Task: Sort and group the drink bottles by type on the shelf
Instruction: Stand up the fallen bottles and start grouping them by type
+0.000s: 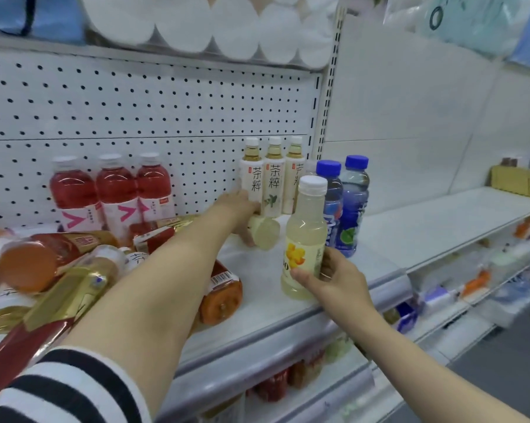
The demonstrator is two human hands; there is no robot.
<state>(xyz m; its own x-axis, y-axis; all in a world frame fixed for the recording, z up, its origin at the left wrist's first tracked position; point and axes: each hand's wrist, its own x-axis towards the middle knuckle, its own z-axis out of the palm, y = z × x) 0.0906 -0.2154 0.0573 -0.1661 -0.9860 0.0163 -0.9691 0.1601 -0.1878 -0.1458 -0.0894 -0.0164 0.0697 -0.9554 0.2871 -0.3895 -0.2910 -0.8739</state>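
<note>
The right hand (333,280) holds a pale yellow bottle (304,239) upright near the front edge of the shelf (288,306), thumb across the lower label and fingers curled round the far side. The left hand (239,209) reaches deep to the back, gripping a lying bottle (263,232) just in front of the three upright tea bottles (272,178); its fingers are mostly hidden behind the hand and the bottle. The held bottle has a white cap, cloudy yellowish liquid and a label with a yellow flower. The tea bottles stand in a row against the pegboard (135,117), white labels with dark characters. Two blue-capped bottles (346,203) stand just right of them, three red drink bottles (111,190) well to the left. A jumbled pile of lying bottles (59,270) at the left is partly covered by the left forearm and blurred, so the types are hard to tell
</note>
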